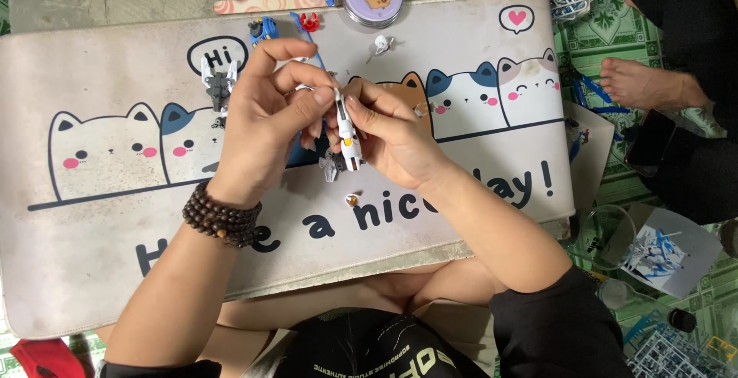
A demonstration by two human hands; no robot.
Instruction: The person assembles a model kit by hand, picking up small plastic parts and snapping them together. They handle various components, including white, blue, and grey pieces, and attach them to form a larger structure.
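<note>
Both hands — left hand (265, 113), right hand (388, 132) — pinch the white model limb (346, 132) with their fingers; other loose parts (219, 86) wait on the mat (115, 255).

Small white model part (347, 133), yellow-orange accents, held upright between both hands above cat-print mat

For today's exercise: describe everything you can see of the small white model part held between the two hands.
The white model part is a slim, elongated piece of glossy plastic, mostly white with a small yellow-orange patch and grey detail at its lower end. It stands roughly upright above the cat-print mat, off its surface. The left hand pinches its upper end with thumb and forefinger; the right hand grips its side. Fingers hide part of it, so its full shape cannot be told.
</note>
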